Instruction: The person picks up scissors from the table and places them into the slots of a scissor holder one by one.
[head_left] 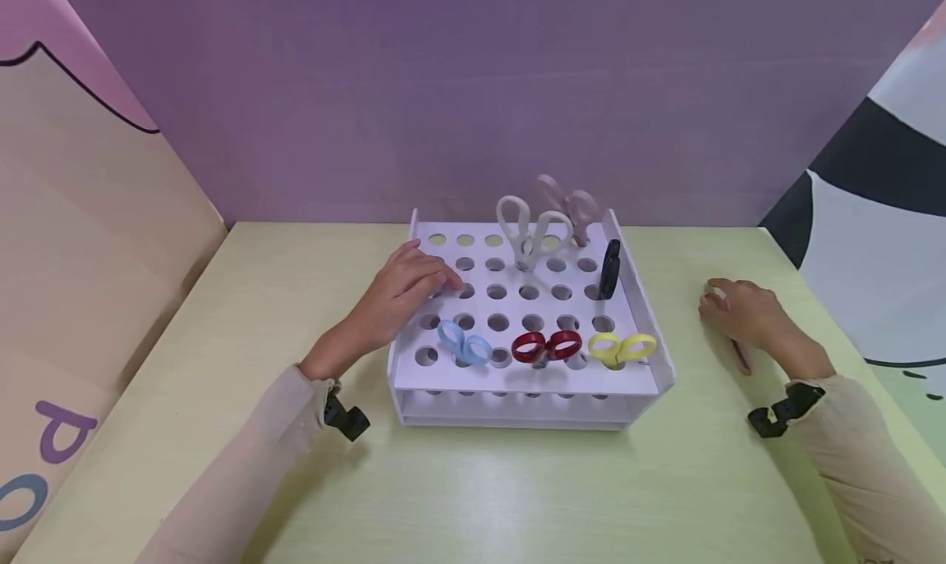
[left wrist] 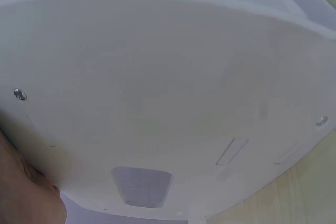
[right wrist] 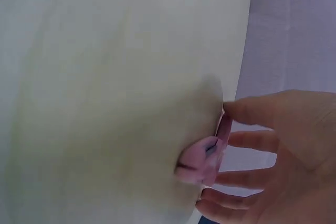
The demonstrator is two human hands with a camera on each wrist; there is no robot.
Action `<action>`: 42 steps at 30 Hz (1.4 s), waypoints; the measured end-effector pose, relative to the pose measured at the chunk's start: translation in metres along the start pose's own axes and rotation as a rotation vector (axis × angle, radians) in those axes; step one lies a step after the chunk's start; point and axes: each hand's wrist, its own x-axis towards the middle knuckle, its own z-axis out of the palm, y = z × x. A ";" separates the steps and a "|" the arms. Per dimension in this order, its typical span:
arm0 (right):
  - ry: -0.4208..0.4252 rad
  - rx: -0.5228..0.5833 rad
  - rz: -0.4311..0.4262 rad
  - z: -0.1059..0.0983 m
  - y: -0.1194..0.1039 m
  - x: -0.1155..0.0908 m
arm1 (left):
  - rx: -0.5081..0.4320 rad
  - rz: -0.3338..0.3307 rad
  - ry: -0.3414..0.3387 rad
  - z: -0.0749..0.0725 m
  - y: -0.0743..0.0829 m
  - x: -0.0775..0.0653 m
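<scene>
My left hand (head_left: 402, 293) rests over the left side of a white rack (head_left: 510, 379) with rows of round holes, fingers on its top. The left wrist view shows the rack's side panel (left wrist: 157, 77) and a bit of that hand (left wrist: 31, 192). Away to the right, my right hand (head_left: 750, 314) is low at the table, its thumb and fingers pinching a slim pink plastic item (right wrist: 199, 158); its exact kind I cannot tell. Upright in the rack are white scissors (head_left: 528, 240), blue scissors (head_left: 466, 346), red scissors (head_left: 545, 349) and yellow scissors (head_left: 621, 350).
Pale pink scissors (head_left: 580, 207) stand at the rack's back right corner, and a black-handled tool (head_left: 609, 270) stands by its right wall. The pale wooden table (head_left: 473, 490) meets a purple wall (head_left: 473, 96) behind and printed panels at both sides.
</scene>
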 end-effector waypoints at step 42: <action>-0.057 0.036 0.002 -0.011 0.008 -0.004 | 0.014 -0.077 0.009 -0.004 0.005 0.000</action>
